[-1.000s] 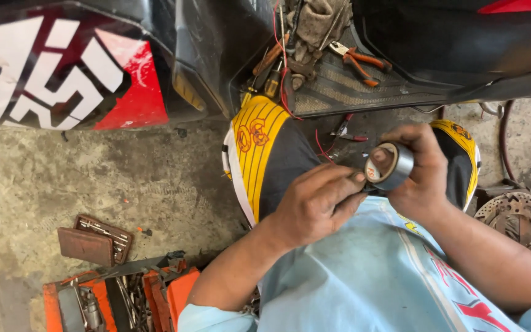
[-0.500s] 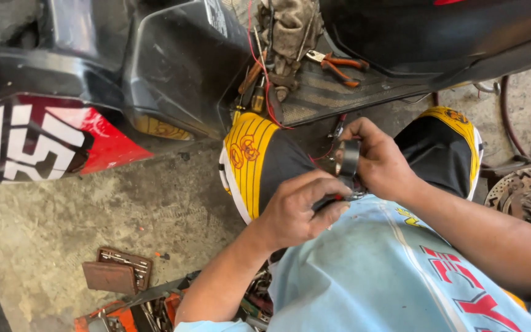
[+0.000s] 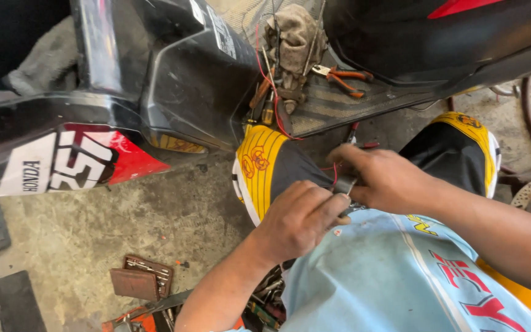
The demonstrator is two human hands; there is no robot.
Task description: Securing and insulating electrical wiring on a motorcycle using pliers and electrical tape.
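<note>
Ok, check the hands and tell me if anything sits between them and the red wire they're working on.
Nothing visible does. The left hand and right hand already meet at the small grey part where the red wire ends. The wire runs up clear to the scooter's footboard; the orange pliers lie apart from it.

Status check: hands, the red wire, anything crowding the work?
Left hand and right hand pinch together on a small grey part. Red wire runs up to scooter footboard. Orange-handled pliers lie clear.
</note>
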